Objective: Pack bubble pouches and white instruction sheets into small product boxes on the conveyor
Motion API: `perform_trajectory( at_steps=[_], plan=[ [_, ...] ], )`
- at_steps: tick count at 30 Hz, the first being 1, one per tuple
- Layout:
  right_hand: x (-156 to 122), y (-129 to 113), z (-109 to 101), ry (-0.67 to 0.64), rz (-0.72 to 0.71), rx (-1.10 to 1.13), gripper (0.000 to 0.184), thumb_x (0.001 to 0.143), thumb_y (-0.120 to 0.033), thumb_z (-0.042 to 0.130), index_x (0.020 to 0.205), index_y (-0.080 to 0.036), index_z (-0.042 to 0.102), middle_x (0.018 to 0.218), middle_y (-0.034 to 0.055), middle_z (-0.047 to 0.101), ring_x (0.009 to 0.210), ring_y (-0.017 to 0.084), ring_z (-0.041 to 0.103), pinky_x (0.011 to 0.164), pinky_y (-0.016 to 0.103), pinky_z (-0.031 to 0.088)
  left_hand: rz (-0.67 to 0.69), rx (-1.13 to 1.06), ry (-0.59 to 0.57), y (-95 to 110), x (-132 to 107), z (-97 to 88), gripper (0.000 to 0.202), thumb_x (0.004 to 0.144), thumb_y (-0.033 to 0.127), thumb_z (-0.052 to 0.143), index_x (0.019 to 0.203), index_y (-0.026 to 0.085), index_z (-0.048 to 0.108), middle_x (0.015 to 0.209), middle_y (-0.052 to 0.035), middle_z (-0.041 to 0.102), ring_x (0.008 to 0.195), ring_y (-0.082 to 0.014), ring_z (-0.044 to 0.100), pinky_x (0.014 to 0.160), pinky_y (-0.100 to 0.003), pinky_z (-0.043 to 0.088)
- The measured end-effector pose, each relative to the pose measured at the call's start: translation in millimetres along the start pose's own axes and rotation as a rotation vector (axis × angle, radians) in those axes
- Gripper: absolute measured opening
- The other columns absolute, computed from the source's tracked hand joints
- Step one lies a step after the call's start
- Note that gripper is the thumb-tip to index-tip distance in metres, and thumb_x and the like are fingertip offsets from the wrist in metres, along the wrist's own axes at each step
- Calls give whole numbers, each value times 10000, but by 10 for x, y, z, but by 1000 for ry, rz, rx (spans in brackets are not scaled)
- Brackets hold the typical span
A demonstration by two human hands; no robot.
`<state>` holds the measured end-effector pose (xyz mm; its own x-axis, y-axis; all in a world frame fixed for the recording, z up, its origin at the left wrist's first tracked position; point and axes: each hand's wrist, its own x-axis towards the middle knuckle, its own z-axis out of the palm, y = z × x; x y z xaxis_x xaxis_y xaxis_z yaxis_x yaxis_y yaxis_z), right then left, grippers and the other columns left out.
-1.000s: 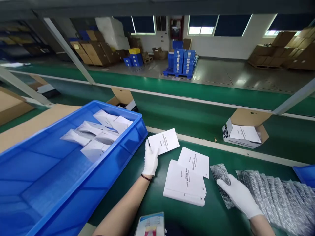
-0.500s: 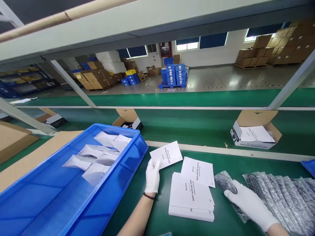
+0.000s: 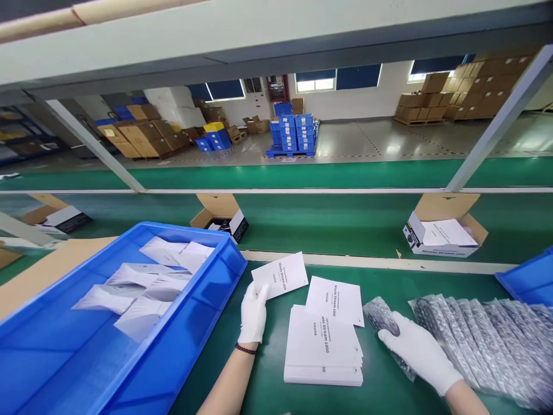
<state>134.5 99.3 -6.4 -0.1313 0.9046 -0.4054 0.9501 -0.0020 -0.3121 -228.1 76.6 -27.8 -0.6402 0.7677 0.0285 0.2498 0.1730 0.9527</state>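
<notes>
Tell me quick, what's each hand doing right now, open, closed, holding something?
Left hand: closed, holding a white booklet by its edge.
Right hand: closed on a bubble-wrapped packet; can't tell whether it's lifted.

Factory hall: stacked cartons (image 3: 412, 113), palleted crates (image 3: 288, 138)

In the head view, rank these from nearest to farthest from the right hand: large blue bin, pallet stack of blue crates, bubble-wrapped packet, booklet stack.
1. Bubble-wrapped packet: in the right hand.
2. Booklet stack: just left of that hand.
3. Large blue bin: farther left, past the left hand.
4. Pallet stack of blue crates: far off in the background.
</notes>
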Motion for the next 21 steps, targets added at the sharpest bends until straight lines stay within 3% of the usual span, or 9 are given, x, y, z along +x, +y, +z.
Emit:
perform_trajectory(
  at_steps=[8,15,18,21],
  plan=[
    [11,4,2,28,-10,14,310,899,-390,472,1081,-185,616,1048,115,654,1054,351,590,761,372,499,-6,3,13,-56,21,10,351,846,343,534,1142,162,589,1231,-111,623,1178,-262,559,1075,-424,398],
    [-12,69,8,4,-29,47,388,881,-474,426,1083,-194,603,1104,120,639,1049,345,588,824,392,490,21,-25,60,-140,35,39,364,863,299,543,1196,162,591,1276,-118,610,1231,-268,537,1118,-436,360],
    [6,140,11,-21,-23,50,467,850,-589,402,1037,-216,612,1136,116,631,1087,358,567,842,401,490,66,-118,74,-97,24,61,496,867,283,545,1346,167,492,1406,-108,511,1327,-243,452,1166,-397,295],
    [25,164,-22,-12,7,33,599,815,-663,390,1140,-201,589,1157,124,625,1045,376,585,859,434,493,106,-198,80,-54,21,74,570,885,278,519,1433,178,395,1454,-94,463,1363,-214,410,1181,-362,269]
  ],
)
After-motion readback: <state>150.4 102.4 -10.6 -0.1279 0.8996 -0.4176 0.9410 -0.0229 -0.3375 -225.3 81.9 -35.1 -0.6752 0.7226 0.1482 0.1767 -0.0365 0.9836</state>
